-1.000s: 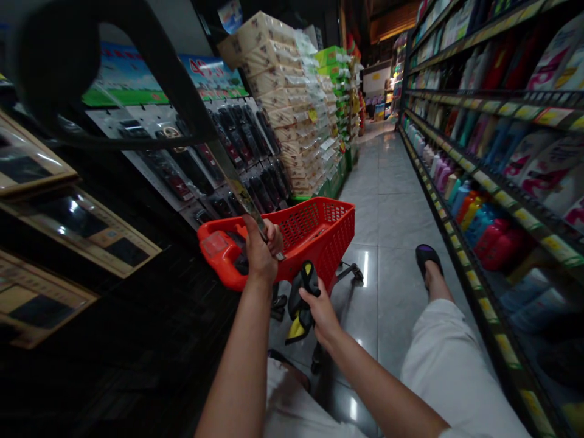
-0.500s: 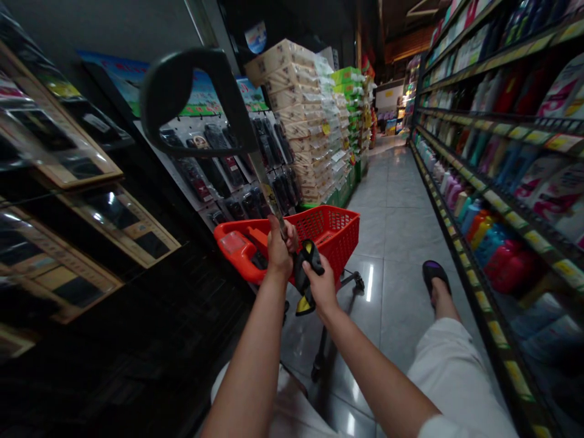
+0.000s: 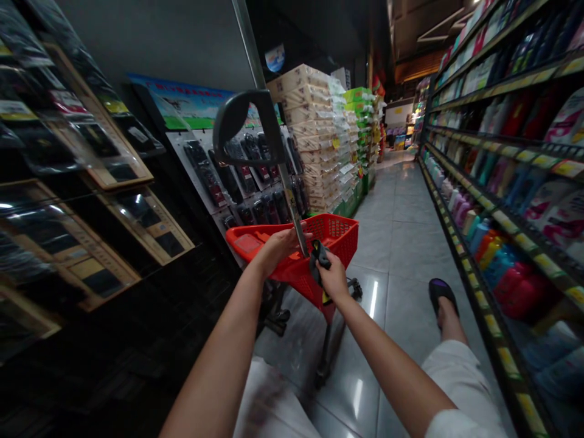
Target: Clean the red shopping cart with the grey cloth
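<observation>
My left hand [image 3: 277, 246] grips the lower end of a long tool's narrow metal shaft [image 3: 294, 213]. The tool stands upright over the cart, its black loop handle [image 3: 246, 128] at the top. My right hand [image 3: 334, 278] is closed around a black and yellow item [image 3: 320, 260] at the near rim of a red shopping cart basket [image 3: 340, 240], right beside the shaft's lower end. Both hands are close together over the basket. The basket's inside is mostly hidden behind my hands.
On the left are dark framed goods [image 3: 137, 219] and a pegboard of packaged items [image 3: 237, 176], with stacked tissue packs [image 3: 319, 140] beyond. Shelves of bottles [image 3: 497, 201] line the right. The tiled aisle [image 3: 401, 219] runs ahead. My sandalled right foot [image 3: 442, 292] is forward.
The tool's black handle swung away from the camera and now stands upright over the cart. My right hand rose with the black and yellow item from below the basket to its rim.
</observation>
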A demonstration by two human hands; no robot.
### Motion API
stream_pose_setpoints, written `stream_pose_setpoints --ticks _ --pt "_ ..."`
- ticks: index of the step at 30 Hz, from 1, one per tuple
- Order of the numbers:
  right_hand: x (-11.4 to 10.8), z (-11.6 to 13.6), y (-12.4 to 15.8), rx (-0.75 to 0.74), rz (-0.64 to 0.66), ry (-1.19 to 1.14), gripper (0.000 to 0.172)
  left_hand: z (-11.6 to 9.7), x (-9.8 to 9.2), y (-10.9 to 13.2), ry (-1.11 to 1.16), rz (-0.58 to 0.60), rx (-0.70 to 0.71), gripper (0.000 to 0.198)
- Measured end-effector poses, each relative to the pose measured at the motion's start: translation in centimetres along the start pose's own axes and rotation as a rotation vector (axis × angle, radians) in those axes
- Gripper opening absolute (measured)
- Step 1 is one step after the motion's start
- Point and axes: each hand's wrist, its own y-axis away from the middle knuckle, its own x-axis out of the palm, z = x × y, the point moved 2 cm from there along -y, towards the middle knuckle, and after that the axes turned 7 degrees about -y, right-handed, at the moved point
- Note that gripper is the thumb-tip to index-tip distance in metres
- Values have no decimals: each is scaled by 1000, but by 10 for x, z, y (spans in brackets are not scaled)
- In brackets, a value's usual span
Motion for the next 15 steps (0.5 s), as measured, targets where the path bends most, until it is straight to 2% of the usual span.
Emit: stream_pose_setpoints --ticks 4,6,11,15 --pt "-3 14 -2 -108 42 41 22 5 13 -10 110 142 71 58" --pt "-7 22 -8 -159 10 64 23 5 22 -16 155 168 86 59" --pt "-22 53 -57 -325 -108 141 25 4 44 -28 354 99 84 65" --pt "-27 76 -95 -468 -212 145 33 3 56 -36 455 98 92 67"
